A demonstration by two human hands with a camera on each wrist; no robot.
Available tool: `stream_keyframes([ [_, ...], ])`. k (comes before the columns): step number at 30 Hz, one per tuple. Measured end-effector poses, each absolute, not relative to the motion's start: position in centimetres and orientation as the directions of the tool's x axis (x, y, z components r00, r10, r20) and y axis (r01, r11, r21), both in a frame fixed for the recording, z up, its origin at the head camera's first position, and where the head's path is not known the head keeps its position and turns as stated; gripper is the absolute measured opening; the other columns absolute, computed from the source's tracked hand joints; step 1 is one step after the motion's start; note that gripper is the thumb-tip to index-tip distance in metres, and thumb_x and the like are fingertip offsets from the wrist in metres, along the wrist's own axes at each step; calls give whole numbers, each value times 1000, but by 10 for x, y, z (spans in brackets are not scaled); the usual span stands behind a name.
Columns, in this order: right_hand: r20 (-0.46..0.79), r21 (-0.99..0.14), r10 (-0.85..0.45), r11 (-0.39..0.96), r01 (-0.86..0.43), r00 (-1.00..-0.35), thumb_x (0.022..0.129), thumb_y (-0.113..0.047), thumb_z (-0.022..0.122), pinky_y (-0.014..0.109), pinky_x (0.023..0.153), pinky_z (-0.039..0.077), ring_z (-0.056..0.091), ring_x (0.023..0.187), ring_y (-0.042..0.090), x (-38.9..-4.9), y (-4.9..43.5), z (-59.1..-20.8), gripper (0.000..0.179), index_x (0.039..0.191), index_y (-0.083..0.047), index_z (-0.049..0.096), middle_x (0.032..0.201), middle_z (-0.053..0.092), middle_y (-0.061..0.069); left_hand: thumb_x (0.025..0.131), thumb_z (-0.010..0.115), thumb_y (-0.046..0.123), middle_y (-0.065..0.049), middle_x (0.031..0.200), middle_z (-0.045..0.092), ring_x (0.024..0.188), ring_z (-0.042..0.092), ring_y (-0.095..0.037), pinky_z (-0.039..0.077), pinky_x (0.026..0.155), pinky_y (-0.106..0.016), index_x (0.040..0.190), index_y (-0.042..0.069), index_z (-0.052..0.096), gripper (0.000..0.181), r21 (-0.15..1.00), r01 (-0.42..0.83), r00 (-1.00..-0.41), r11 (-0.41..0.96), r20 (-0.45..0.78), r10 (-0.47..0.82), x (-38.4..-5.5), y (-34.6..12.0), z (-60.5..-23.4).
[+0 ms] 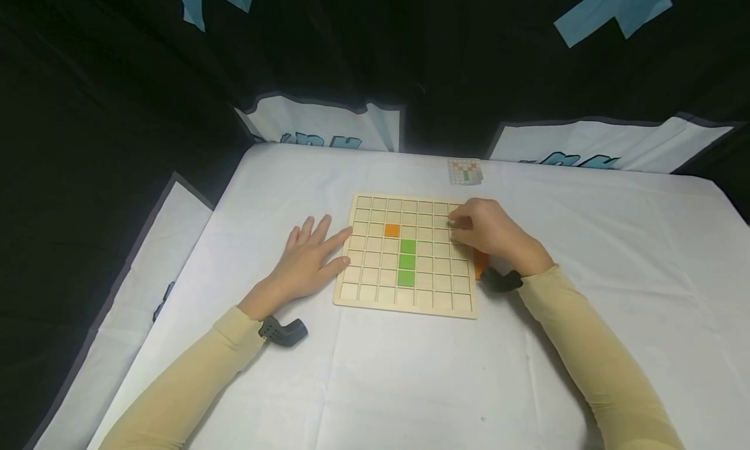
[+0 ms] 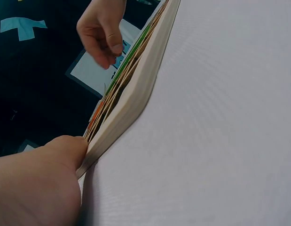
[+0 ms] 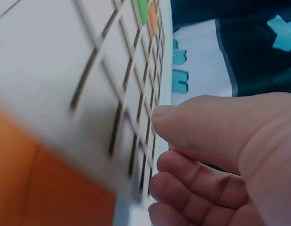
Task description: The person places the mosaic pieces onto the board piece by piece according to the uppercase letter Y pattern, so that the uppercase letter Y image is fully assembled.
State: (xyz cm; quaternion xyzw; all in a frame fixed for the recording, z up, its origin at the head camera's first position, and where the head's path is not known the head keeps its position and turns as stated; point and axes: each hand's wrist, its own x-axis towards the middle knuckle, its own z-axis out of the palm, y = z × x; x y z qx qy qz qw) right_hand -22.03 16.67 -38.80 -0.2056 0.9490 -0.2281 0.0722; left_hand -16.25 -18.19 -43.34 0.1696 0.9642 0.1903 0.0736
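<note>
A pale wooden grid board (image 1: 436, 266) lies flat on the white table. Three green tiles (image 1: 407, 262) form a column in it, with one orange tile (image 1: 392, 230) up and to their left. My left hand (image 1: 301, 261) is spread at the board's left side, its thumb and forefinger touching the edge. Over the right side of the board hovers my right hand (image 1: 486, 225), fingers loosely bent. In the right wrist view a gap shows between its thumb (image 3: 171, 123) and the bent fingers, and no tile is seen there.
Beyond the board lies a small patterned card (image 1: 465, 172). Something orange (image 1: 481, 265) sits against the board's right edge, partly covered by the right wrist. A dark curtain (image 1: 439, 59) hangs behind the white-covered table (image 1: 410, 378).
</note>
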Motion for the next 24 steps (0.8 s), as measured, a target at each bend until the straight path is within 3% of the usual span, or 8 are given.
stream_keyframes([
  [6, -61, -447, -382, 837, -317, -922, 87, -5, 73, 45, 87, 55, 61, 90, 28, -215, 186, -391, 33, 118, 6, 73, 107, 72, 21, 103, 50, 47, -24, 170, 14, 157, 0, -51, 1, 124, -69, 159, 22, 37, 63, 393, 302, -932, 868, -72, 357, -163, -184, -434],
  [12, -87, -427, -345, 860, -277, -935, 89, -7, 72, 48, 91, 55, 62, 96, 30, -209, 198, -393, 35, 121, 7, 71, 113, 73, 23, 103, 50, 47, -24, 170, 13, 157, 0, -51, 0, 124, -69, 160, 23, 37, 63, 392, 303, -931, 869, -73, 357, -163, -185, -435],
  [24, -103, -417, -356, 863, -285, -929, 88, -7, 76, 43, 84, 54, 60, 89, 27, -200, 201, -389, 34, 119, 7, 72, 108, 73, 20, 103, 50, 47, -24, 170, 14, 157, 1, -51, 1, 124, -69, 159, 23, 37, 63, 386, 308, -932, 869, -62, 358, -163, -183, -436],
])
